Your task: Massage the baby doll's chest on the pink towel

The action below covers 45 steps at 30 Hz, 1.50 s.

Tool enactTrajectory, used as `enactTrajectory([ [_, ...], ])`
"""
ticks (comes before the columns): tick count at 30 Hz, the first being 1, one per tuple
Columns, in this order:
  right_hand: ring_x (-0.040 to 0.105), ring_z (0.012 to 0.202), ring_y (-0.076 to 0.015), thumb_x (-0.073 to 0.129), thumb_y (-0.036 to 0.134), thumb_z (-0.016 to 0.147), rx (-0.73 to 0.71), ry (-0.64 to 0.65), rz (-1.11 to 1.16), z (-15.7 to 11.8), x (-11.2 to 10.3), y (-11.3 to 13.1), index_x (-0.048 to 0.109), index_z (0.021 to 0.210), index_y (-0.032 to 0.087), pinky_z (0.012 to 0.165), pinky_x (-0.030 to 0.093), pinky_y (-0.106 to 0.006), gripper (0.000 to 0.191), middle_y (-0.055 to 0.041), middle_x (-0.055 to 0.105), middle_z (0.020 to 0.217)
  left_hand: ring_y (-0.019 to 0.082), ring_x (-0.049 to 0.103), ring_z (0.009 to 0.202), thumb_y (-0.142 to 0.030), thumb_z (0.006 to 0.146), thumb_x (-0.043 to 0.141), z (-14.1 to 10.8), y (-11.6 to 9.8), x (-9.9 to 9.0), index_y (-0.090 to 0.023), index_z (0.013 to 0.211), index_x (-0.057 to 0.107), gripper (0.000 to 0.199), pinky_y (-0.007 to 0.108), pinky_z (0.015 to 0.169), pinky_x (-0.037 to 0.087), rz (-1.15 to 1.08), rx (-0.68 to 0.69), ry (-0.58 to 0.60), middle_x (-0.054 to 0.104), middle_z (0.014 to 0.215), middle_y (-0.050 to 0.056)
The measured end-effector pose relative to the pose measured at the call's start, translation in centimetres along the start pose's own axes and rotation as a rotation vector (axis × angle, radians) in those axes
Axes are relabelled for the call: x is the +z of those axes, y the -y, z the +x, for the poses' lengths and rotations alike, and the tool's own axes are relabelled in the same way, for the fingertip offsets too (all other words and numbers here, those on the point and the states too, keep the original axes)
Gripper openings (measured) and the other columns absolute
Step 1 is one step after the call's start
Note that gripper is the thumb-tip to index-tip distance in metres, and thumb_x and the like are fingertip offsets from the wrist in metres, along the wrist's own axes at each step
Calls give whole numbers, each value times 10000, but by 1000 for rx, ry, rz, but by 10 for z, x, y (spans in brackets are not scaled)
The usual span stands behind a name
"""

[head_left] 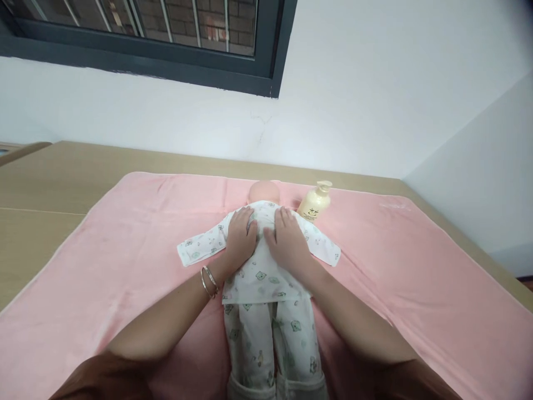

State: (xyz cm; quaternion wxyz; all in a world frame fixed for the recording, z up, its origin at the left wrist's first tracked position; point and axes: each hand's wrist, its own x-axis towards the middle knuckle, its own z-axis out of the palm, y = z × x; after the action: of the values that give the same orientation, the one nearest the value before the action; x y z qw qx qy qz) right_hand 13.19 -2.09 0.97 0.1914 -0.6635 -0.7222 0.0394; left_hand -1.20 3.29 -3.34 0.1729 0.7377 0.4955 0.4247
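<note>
A baby doll (264, 192) lies stretched out on a pink blanket (166, 222), its bare head at the far end. It wears a white printed long-sleeved top (260, 278) and matching trousers (293, 333), with both sleeves spread out sideways. My left hand (241, 236) rests flat on the left side of the top's upper part, fingers stretched out. On the other side my right hand (287, 239) lies flat in the same way, thumb turned inward. Both palms touch the cloth, and neither hand grips anything.
A cream pump bottle (315, 203) stands on the blanket to the right of the doll's head. The blanket covers a wooden table (45, 178) that meets a white wall (341, 111). Above it is a dark-framed window (166, 55) with bars.
</note>
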Motion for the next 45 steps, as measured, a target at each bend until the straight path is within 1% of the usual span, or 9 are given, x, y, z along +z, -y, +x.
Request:
enactTrajectory([
  [4,139,1529,-346,314,315,1004,-193,-5,11,-11,2,12,398,1494,34,1251,162,-538,571,-174,266,1617,286,470,1378,-309,939,370,5,-7,-5,-98,1344,532,485,536,1194,349,58,-69,75,542,1452,168],
  [7,171,1524,-338,314,351,1005,-90,53,99,7,0,-6,357,1516,39,1249,175,-535,600,-165,272,1617,310,386,1446,-325,937,388,0,-24,-7,-70,1387,496,529,550,1225,289,85,-80,146,479,1506,187],
  [11,183,1517,-359,343,439,1003,66,67,116,23,-2,-24,285,1523,-28,1235,203,-545,701,-253,249,1601,289,257,1520,-336,964,353,-10,-42,-10,-88,1474,403,569,537,1255,233,26,-83,232,350,1598,159],
  [19,245,1493,-390,344,341,1008,-61,0,-33,-18,-3,16,349,1500,-26,1227,239,-540,614,-279,319,1563,303,376,1463,-284,952,309,22,-14,-5,-53,1378,502,522,541,1227,292,91,-106,201,474,1507,206],
  [26,315,1473,-325,254,323,1016,29,55,103,21,-4,-17,395,1464,-34,1234,248,-515,590,-233,390,1542,325,296,1497,-302,973,344,-15,-43,1,-58,1446,414,537,564,1224,281,224,31,128,405,1556,204],
  [33,201,1513,-355,354,332,986,-63,-15,22,-10,1,5,330,1513,-6,1234,220,-531,626,-233,293,1591,316,455,1400,-222,940,315,15,-19,-3,-66,1329,528,471,559,1166,370,257,54,169,555,1424,205],
  [38,266,1495,-329,245,318,1005,34,61,99,21,-2,-15,379,1489,9,1228,223,-529,590,-218,336,1576,339,323,1482,-289,979,311,-7,-38,-2,10,1418,425,544,547,1223,271,266,36,162,436,1519,247],
  [41,301,1479,-333,251,331,1003,35,70,74,29,-2,-19,384,1483,7,1219,229,-552,594,-213,367,1561,316,329,1483,-282,975,328,-9,-39,-2,-61,1408,447,501,548,1227,261,223,32,171,433,1536,202],
  [45,320,1463,-359,313,299,980,-62,14,-25,6,-3,1,385,1474,-31,1214,252,-542,598,-236,393,1539,276,494,1356,-237,942,324,16,-20,-5,-177,1204,587,376,516,1174,349,181,42,197,629,1329,134],
])
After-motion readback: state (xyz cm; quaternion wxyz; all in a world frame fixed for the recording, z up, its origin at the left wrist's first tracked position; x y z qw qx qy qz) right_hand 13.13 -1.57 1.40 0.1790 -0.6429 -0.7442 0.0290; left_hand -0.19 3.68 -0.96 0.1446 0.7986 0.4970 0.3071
